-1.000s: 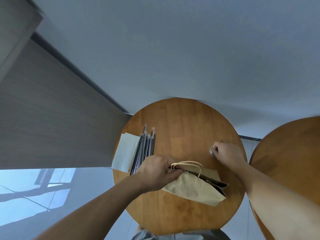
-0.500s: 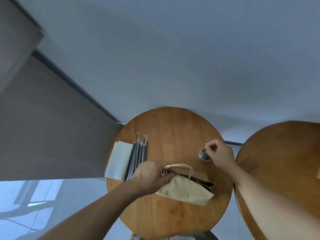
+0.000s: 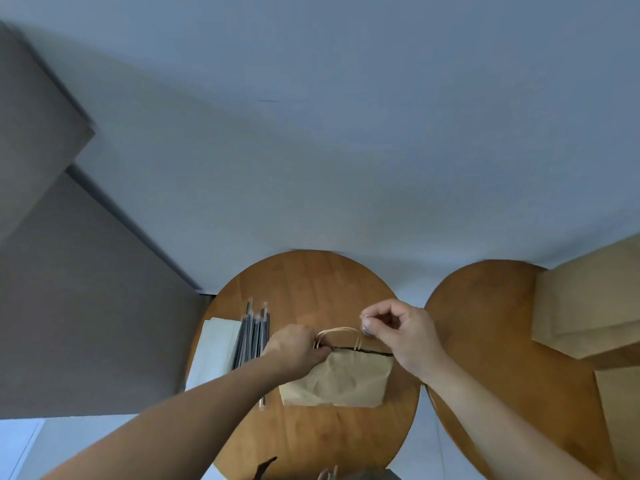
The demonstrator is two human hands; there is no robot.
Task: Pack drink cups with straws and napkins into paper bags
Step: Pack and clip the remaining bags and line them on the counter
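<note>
Within the left grip (image 3: 298, 351) sits the paper bag's (image 3: 346, 379) top corner.

the bag (image 3: 346, 379) lies flat on the near table (image 3: 311, 289) before me, mouth away from me. my left hand (image 3: 298, 351) grips its left top corner. my right hand (image 3: 401, 334) is above its right top corner, pinching a small thing (image 3: 367, 318) over a jar (image 3: 366, 330). straws (image 3: 252, 341) lie left of the bag, napkins (image 3: 214, 344) left of them at the edge. a second table (image 3: 485, 323) stands to the right, with paper stacks (image 3: 588, 306) on its right side.
</note>
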